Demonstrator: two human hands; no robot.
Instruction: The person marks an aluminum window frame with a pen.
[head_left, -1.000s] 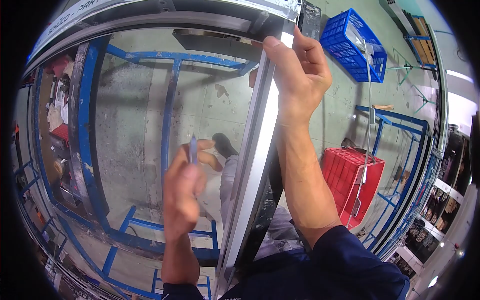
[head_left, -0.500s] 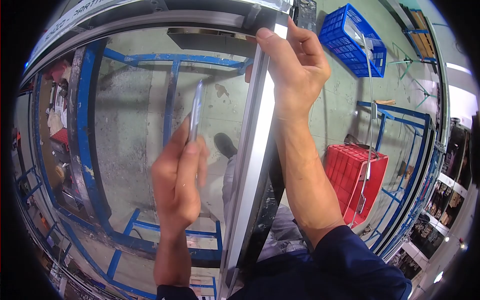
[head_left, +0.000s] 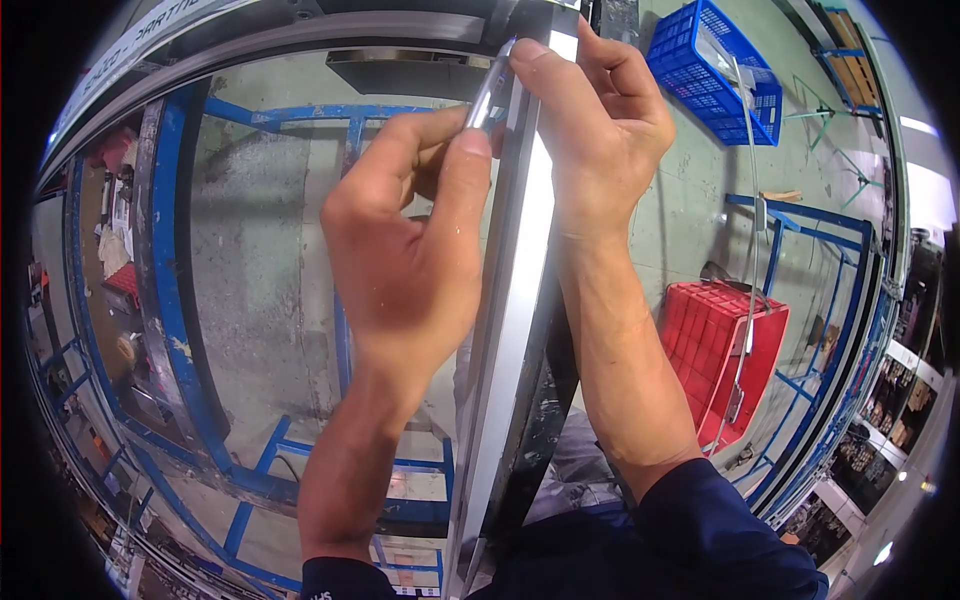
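My left hand (head_left: 405, 235) is closed around a slim, silver, pen-like tool (head_left: 488, 98), pinched between thumb and fingers. The tool points up and away, its tip close to my right thumb at the far corner of an aluminium frame. Along that frame's near upright, a bright metal profile (head_left: 508, 320) runs from the corner down toward my body. My right hand (head_left: 605, 125) grips this profile near the corner, thumb on top and fingers curled over the outer side. Whatever lies under the right thumb is hidden.
A blue crate (head_left: 710, 85) and a red crate (head_left: 700, 335) stand on the floor at the right, with a thin metal rod (head_left: 752, 200) across them. Blue metal stands (head_left: 180, 300) lie below and left of the frame. Shelving (head_left: 880, 430) lines the far right.
My left hand has moved up and to the right, bringing the silver tool from the middle of the frame to its corner beside my right thumb. The right hand keeps its grip.
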